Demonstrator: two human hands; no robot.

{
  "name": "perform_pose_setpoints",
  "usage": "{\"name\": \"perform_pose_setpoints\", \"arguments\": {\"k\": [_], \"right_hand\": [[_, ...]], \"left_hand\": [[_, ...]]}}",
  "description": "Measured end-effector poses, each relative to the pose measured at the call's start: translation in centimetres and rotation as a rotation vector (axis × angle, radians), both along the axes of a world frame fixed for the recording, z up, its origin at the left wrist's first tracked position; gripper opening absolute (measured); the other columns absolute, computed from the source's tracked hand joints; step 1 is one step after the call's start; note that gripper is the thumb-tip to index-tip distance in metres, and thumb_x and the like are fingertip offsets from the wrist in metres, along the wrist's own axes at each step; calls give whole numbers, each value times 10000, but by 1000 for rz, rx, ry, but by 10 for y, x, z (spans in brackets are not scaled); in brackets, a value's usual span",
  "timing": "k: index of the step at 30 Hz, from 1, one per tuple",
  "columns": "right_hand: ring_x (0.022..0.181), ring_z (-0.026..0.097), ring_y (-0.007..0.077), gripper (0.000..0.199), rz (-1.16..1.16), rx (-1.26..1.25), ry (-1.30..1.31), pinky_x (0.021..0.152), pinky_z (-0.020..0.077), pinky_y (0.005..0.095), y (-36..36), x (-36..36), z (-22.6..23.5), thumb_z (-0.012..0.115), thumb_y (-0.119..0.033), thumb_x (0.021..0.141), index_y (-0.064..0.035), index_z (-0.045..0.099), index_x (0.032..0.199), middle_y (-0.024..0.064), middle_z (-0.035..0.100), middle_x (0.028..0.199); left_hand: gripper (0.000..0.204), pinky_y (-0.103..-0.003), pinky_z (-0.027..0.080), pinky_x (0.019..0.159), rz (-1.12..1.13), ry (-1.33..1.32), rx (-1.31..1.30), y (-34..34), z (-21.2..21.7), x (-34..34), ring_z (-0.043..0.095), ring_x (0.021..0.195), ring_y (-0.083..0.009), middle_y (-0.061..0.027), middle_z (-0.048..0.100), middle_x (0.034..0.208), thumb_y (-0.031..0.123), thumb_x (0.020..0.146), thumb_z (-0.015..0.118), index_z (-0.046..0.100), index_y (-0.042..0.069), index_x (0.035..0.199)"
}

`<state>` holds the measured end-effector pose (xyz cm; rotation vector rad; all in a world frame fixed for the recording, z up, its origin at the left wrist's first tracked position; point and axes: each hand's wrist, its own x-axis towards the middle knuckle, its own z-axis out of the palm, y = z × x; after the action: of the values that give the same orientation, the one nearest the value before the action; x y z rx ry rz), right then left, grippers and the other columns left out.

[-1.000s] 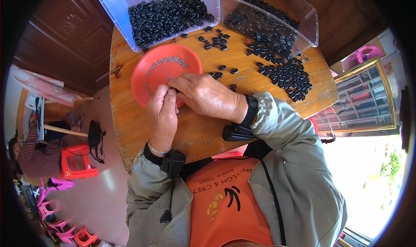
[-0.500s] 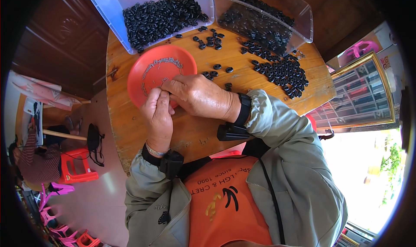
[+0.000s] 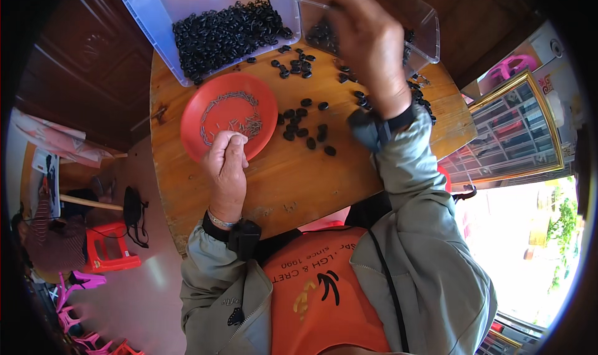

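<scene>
The left hand [image 3: 225,168] is held at the near rim of the round red plastic plate [image 3: 228,114] (thin metal pieces lie in it), fingers pressed together. The right hand [image 3: 367,43] is raised over the clear plastic bin [image 3: 418,24]; its fingers are blurred. Small black plastic parts [image 3: 303,121] are scattered on the round wooden desk [image 3: 299,180] between the 2 hands.

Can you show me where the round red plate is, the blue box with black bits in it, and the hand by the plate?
Round red plastic plate [image 3: 215,96], head view, on its bare upper rim.
Blue plastic box of black pieces [image 3: 144,7], head view, on its left wall.
Left hand [image 3: 225,168], head view, on the back of the hand.
</scene>
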<state>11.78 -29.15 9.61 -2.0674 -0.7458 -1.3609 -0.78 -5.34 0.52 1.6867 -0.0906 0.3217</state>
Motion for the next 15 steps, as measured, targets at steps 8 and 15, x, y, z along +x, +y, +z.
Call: {"name": "perform_pose_setpoints", "arguments": {"k": [8,15], "right_hand": [[768,656,313,154,-50,-142,294,682,521,350,-31,-3,-10,620,-68,836,-49,683,975,129,671,854],[762,646,321,128,-263,-821,594,665,517,420,-53,23,-88,545,-93,836,-89,667,874,143,640,801]], "left_hand": [[176,-227,334,493,-18,6,-5,7,0,0,414,544,-62,6,459,622,129,935,510,574,7,825],[180,-229,336,492,-46,-23,-11,7,-4,1,411,545,-61,6,462,626,127,932,510,567,4,814]]}}
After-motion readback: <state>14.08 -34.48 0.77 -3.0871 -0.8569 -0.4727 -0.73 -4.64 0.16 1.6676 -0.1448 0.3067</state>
